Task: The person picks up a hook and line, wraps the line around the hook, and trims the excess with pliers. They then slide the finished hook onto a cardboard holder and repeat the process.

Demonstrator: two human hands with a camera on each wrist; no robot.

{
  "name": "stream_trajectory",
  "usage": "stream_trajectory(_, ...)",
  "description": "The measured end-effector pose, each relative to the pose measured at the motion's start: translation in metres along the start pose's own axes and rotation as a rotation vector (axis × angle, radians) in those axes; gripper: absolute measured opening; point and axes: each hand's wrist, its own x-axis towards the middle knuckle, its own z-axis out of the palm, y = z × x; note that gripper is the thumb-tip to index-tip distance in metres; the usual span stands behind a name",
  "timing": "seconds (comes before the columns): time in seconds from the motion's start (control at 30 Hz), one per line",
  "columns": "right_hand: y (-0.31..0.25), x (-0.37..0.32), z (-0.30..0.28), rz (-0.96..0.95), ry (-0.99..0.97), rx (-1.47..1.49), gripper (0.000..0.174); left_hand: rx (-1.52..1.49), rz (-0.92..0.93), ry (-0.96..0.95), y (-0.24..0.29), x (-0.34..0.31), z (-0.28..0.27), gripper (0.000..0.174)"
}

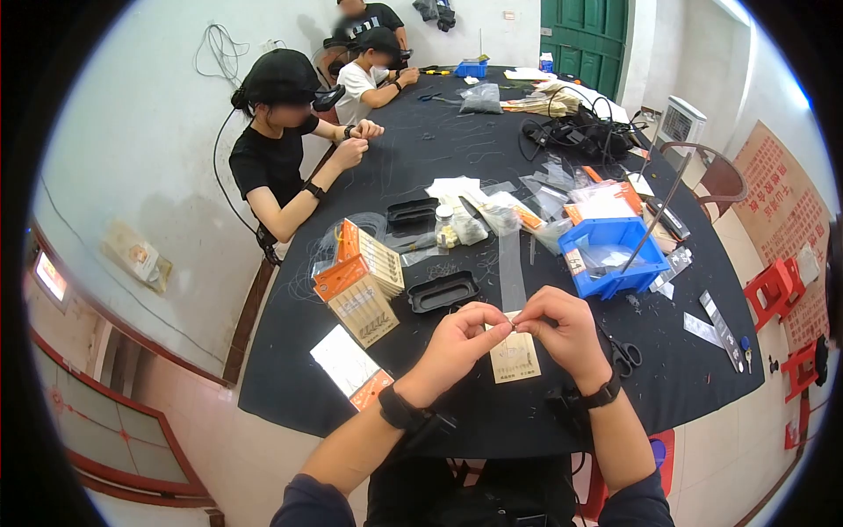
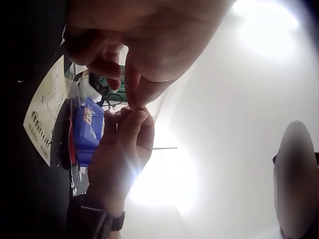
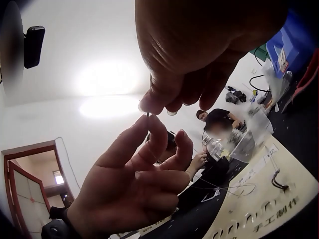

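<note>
Close together over the table's front, my left hand (image 1: 457, 347) and right hand (image 1: 566, 338) meet at the fingertips. Thumb and forefinger of each pinch a tiny dark piece (image 3: 148, 115), mostly covered by the fingertips; I cannot tell its exact kind. Thin clear fishing line (image 3: 232, 187) runs in loose loops by the hands, over a cream card (image 1: 516, 367). That card lies below the hands and bears a row of small dark fish hooks (image 2: 40, 130) and printed characters. In the left wrist view my right hand (image 2: 122, 154) comes up from below.
Left of the hands stand orange-topped hook cards (image 1: 364, 290), a white packet (image 1: 347, 360) and a black tray (image 1: 443, 292). A blue bin (image 1: 610, 255) with an upright rod and black scissors (image 1: 625, 356) lie to the right. Other people sit along the far left side.
</note>
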Motion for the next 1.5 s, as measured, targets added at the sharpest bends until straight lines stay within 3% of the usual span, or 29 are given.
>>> stream_trajectory(0.13,0.001,-0.001,-0.001,-0.001,0.003,0.009,0.015,0.047,-0.047,-0.068,0.01,-0.001,0.0,0.017)
stream_trajectory(0.23,0.002,-0.001,0.001,0.016,0.005,0.038,0.017,0.054,0.052,-0.026,0.004,0.0,0.003,0.016)
stream_trajectory(0.47,0.003,0.001,-0.005,0.063,0.04,-0.027,0.009,-0.144,0.024,-0.031,0.012,0.001,-0.001,0.014)
stream_trajectory(0.6,0.011,-0.002,-0.024,0.161,0.118,0.104,0.034,-0.165,0.078,0.0,0.017,0.003,-0.012,0.014)
stream_trajectory(0.63,0.009,-0.003,-0.029,0.158,0.125,0.014,0.044,-0.167,0.092,0.007,0.018,0.004,-0.016,0.014)
stream_trajectory(0.7,-0.005,-0.007,-0.041,0.261,0.106,-0.177,0.023,-0.137,0.122,0.047,0.02,0.005,-0.021,0.013)
stream_trajectory(0.8,-0.021,-0.025,-0.063,0.367,0.033,-0.401,0.05,-0.036,0.189,0.129,0.018,0.007,-0.024,0.013)
stream_trajectory(0.83,-0.019,-0.033,-0.07,0.286,0.056,-0.622,0.04,0.002,0.227,0.147,0.017,0.008,-0.024,0.013)
stream_trajectory(0.93,-0.068,-0.018,-0.094,1.098,-0.206,-0.62,0.054,-0.075,0.273,0.092,0.018,0.008,-0.02,0.011)
stream_trajectory(0.97,-0.066,-0.02,-0.098,1.241,-0.142,-0.412,0.084,-0.166,0.241,0.048,0.017,0.008,-0.019,0.01)
stream_trajectory(1.07,-0.057,-0.023,-0.125,1.249,-0.421,-0.353,0.091,-0.253,0.162,-0.019,0.012,0.007,-0.016,0.009)
stream_trajectory(1.13,-0.029,-0.042,-0.155,0.917,-0.646,0.476,0.101,-0.229,0.113,-0.029,0.01,0.008,-0.015,0.009)
stream_trajectory(1.17,-0.001,-0.051,-0.166,0.93,-0.54,0.72,0.093,-0.211,0.085,-0.025,0.009,0.007,-0.013,0.01)
stream_trajectory(1.23,0.0,-0.038,-0.15,1.001,-0.291,0.281,0.076,-0.188,0.037,-0.033,0.007,0.008,-0.012,0.011)
stream_trajectory(1.27,-0.005,-0.034,-0.132,0.991,-0.133,-0.392,0.068,-0.158,-0.001,-0.04,0.006,0.009,-0.013,0.011)
stream_trajectory(1.3,-0.013,-0.035,-0.118,0.719,-0.055,-0.748,0.051,-0.129,-0.042,-0.048,0.005,0.01,-0.014,0.011)
stream_trajectory(1.33,-0.015,-0.034,-0.106,0.617,0.022,-0.909,0.045,-0.102,-0.085,-0.056,0.004,0.01,-0.014,0.011)
stream_trajectory(1.4,-0.025,-0.03,-0.074,0.638,0.163,-0.563,0.044,-0.098,-0.075,-0.065,0.0,0.01,-0.011,0.012)
stream_trajectory(1.5,-0.049,-0.035,-0.025,0.817,-0.091,-0.576,0.047,-0.089,-0.039,-0.082,-0.015,0.015,-0.007,0.014)
